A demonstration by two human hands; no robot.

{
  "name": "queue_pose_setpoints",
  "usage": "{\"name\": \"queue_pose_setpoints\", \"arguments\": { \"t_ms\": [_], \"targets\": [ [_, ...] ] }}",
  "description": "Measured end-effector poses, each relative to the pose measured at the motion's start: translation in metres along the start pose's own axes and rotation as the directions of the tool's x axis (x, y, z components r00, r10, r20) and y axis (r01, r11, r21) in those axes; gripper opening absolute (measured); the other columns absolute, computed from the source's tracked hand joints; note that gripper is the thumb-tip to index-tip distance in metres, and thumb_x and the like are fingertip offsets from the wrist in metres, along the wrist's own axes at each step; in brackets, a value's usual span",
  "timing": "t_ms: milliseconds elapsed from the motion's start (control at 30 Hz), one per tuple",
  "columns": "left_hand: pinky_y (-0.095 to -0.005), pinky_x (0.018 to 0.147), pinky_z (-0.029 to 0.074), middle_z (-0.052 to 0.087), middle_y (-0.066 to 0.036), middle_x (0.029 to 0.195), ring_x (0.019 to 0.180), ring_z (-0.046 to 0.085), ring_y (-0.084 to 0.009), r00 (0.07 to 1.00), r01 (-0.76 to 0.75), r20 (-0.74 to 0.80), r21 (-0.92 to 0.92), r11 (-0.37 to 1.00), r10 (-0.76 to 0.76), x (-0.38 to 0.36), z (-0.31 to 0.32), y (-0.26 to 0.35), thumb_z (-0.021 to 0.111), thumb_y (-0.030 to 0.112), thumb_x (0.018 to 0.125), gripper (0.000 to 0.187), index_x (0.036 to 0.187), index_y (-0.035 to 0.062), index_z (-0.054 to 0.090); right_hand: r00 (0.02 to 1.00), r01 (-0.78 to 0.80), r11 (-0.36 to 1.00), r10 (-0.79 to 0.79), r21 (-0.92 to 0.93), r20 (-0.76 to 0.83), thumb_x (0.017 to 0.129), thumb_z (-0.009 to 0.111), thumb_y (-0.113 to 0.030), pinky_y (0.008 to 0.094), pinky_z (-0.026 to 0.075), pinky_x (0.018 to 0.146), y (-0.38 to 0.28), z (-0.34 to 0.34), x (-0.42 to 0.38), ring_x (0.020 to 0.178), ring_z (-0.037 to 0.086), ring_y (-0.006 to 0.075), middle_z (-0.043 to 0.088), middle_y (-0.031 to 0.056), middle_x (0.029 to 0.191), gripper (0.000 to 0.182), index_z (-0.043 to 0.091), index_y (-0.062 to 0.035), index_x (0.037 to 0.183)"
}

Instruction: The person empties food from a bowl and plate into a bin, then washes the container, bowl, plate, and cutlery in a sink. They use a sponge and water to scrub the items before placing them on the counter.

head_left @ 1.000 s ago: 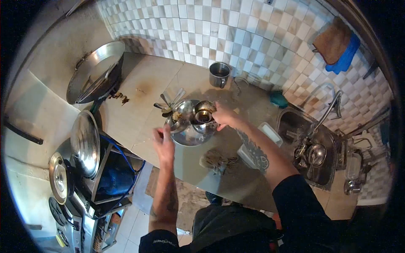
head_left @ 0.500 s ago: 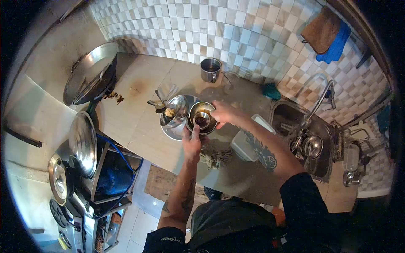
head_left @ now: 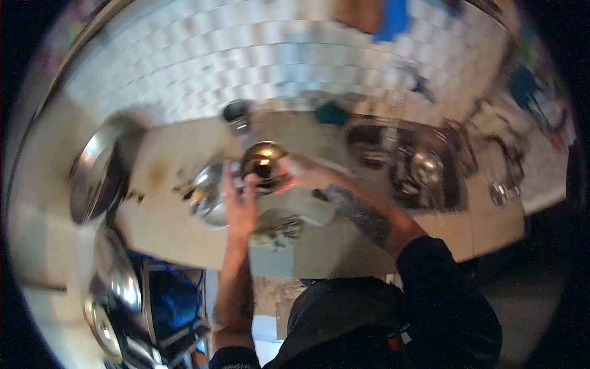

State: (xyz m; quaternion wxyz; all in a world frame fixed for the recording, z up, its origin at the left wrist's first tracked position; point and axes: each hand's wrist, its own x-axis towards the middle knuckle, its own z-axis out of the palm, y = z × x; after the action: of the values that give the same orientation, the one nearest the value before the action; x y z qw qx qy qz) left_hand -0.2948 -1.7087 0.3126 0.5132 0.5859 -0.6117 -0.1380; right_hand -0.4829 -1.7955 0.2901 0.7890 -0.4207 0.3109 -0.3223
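Tiled wall, blue cloth, wok

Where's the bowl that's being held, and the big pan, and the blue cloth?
Bowl (head_left: 265, 152): head view, upper inner wall.
Big pan (head_left: 98, 152): head view, inner wall.
Blue cloth (head_left: 392, 23): head view, visible lower part.

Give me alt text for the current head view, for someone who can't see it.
A person's right hand holds a metal bowl over a kitchen counter, the left hand at its left side. Shiny metal dishes sit to the left; a sink holding metalware is at right. The image is blurred.
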Motion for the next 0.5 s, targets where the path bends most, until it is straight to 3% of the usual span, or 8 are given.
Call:
{"name": "queue_pose_setpoints", "arguments": {
  "t_ms": [67,167,267,300,367,400,433,500],
  "targets": [
    [-0.0418,0.097,0.042,0.047,-0.026,0.128,0.113,0.052,-0.0367,0.986,0.026,0.164,-0.008,1.0,-0.024,0.016,0.005,0.051,0.062,0.03,0.09,0.063,0.139,-0.0014,0.037,0.989,0.119,0.99,-0.125,0.074,0.078,0.092,0.047,-0.026,0.047,0.058,0.073,0.004,-0.018,-0.019,0.087,0.065,0.0275,0.062,0.016,0.102,0.03,0.058,-0.0001,0.102],
    [-0.0413,0.096,0.042,0.049,-0.026,0.126,0.111,0.052,-0.0377,0.948,-0.225,0.261,0.155,0.962,0.18,0.029,0.03,0.097,0.064,0.028,0.088,0.06,0.135,-0.0022,0.041,0.973,0.231,0.971,-0.232,0.061,0.014,0.094,0.048,-0.032,0.0428,0.058,0.074,-0.012,-0.045,-0.089,0.087,0.065,0.0242,0.063,0.0138,0.106,0.035,0.061,-0.0011,0.1],
    [-0.0421,0.095,0.043,0.05,-0.027,0.122,0.111,0.051,-0.0396,0.874,-0.267,0.421,0.003,0.964,0.241,0.04,0.061,0.14,0.065,0.027,0.087,0.056,0.13,-0.0033,0.045,0.998,0.067,0.995,-0.067,0.08,-0.008,0.093,0.05,-0.038,0.0386,0.057,0.076,-0.019,-0.081,-0.144,0.088,0.065,0.0207,0.064,0.0105,0.107,0.039,0.06,-0.0023,0.106],
    [-0.0424,0.094,0.044,0.054,-0.023,0.119,0.109,0.054,-0.0386,0.838,-0.315,0.484,0.051,0.948,0.253,0.043,0.073,0.153,0.066,0.027,0.087,0.052,0.125,-0.0027,0.049,0.962,0.201,0.979,-0.193,-0.022,0.194,0.092,0.054,-0.048,0.042,0.058,0.079,-0.021,-0.103,-0.171,0.101,0.063,0.0226,0.061,0.0129,0.114,0.052,0.055,-0.0026,0.118],
    [-0.041,0.093,0.045,0.057,-0.021,0.12,0.112,0.055,-0.0335,0.515,-0.453,0.82,0.013,0.891,0.249,0.059,0.088,0.181,0.067,0.025,0.086,0.048,0.124,-0.0005,0.051,0.977,0.211,0.971,-0.206,-0.114,0.048,0.094,0.051,-0.045,0.0399,0.058,0.079,-0.007,-0.143,-0.195,0.098,0.064,0.0219,0.061,0.0134,0.113,0.052,0.052,-0.0017,0.121],
    [-0.0404,0.093,0.046,0.058,-0.019,0.12,0.113,0.056,-0.0309,0.318,-0.504,0.926,-0.017,0.864,0.204,0.066,0.096,0.193,0.067,0.024,0.086,0.046,0.123,0.0005,0.053,0.992,0.124,0.992,-0.123,0.019,-0.037,0.095,0.048,-0.04,0.0396,0.058,0.078,-0.009,-0.153,-0.21,0.095,0.064,0.0209,0.061,0.0109,0.112,0.044,0.055,-0.0024,0.117],
    [-0.0396,0.094,0.046,0.061,-0.018,0.115,0.114,0.056,-0.0296,0.178,-0.474,0.975,-0.03,0.88,0.13,0.071,0.107,0.203,0.07,0.023,0.084,0.045,0.119,0.0003,0.056,0.992,0.058,0.985,-0.038,0.164,-0.121,0.097,0.046,-0.035,0.0394,0.058,0.077,-0.01,-0.164,-0.226,0.091,0.064,0.0199,0.062,0.0084,0.11,0.038,0.058,-0.0032,0.112],
    [-0.039,0.095,0.045,0.06,-0.018,0.116,0.113,0.056,-0.0321,0.239,-0.203,0.971,0.033,0.979,0.016,0.06,0.136,0.21,0.071,0.023,0.082,0.047,0.12,0.0007,0.055,0.982,0.085,0.993,-0.07,0.078,-0.178,0.096,0.046,-0.03,0.0418,0.058,0.076,0.008,-0.202,-0.253,0.092,0.064,0.0218,0.059,0.0102,0.114,0.035,0.055,-0.0022,0.116]
  ]
}}
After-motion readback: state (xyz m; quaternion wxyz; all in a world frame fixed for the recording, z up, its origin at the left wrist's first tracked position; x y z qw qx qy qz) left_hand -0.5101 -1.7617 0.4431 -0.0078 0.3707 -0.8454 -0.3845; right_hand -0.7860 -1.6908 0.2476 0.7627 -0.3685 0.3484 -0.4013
